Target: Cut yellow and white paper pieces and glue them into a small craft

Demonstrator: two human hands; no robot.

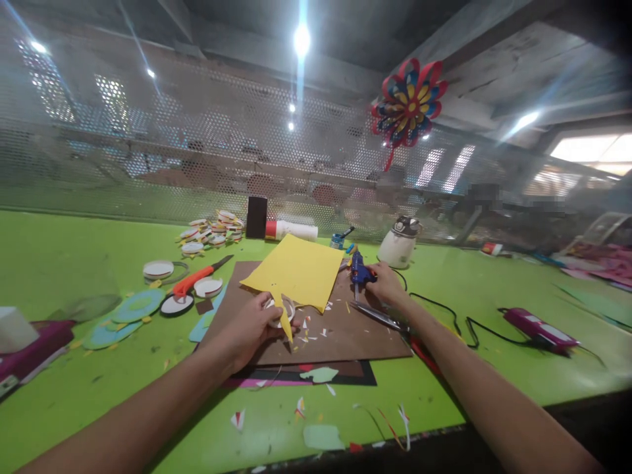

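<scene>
My left hand (pixel 264 329) is closed on a small white paper ring (pixel 288 307). A pointed piece of yellow paper (pixel 285 324) lies across that ring. Over to the right, my right hand (pixel 385 283) grips a blue glue gun (pixel 360 268), its nozzle directed down at the brown board (pixel 365 342). Between the hands a yellow sheet (pixel 299 271) covers the back part of the board. Scissors (pixel 378 316) with red handles lie partly under my right forearm. Small paper scraps are scattered near my left fingers.
An orange-handled cutter (pixel 195 280), white discs (pixel 207 286) and light-blue paper rings (pixel 141 305) lie at left. Several finished paper pieces (pixel 217 230) are heaped behind. A dark phone (pixel 256 217) and white jug (pixel 397 243) stand farther back. A black cord leads to a purple power strip (pixel 540 329).
</scene>
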